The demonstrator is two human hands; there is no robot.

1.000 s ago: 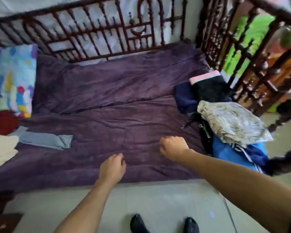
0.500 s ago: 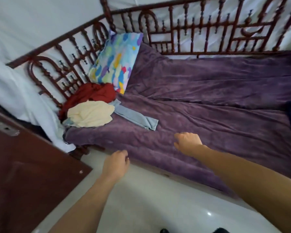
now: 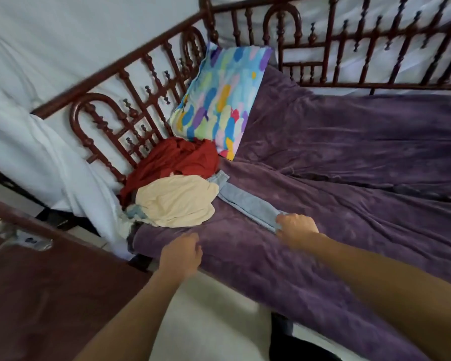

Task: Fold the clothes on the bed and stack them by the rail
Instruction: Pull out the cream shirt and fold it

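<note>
A loose pile of clothes lies at the bed's left end against the rail (image 3: 120, 105): a red garment (image 3: 177, 160) at the back, a cream garment (image 3: 177, 201) on top in front. A light blue garment (image 3: 245, 201) stretches out of the pile to the right across the purple blanket (image 3: 349, 157). My right hand (image 3: 296, 227) is closed on the near end of the light blue garment. My left hand (image 3: 181, 255) hovers at the bed's front edge below the cream garment, fingers curled, holding nothing.
A multicoloured pillow (image 3: 221, 100) leans in the corner against the dark red wooden rail. White cloth (image 3: 50, 142) hangs behind the left rail. A brown wooden surface (image 3: 44, 295) stands at the lower left, with pale floor (image 3: 214, 321) beneath me.
The view has swung left from the folded stack at the right rail to the unfolded pile. Both hands moved toward the pile, and my right hand has taken hold of the light blue garment.
</note>
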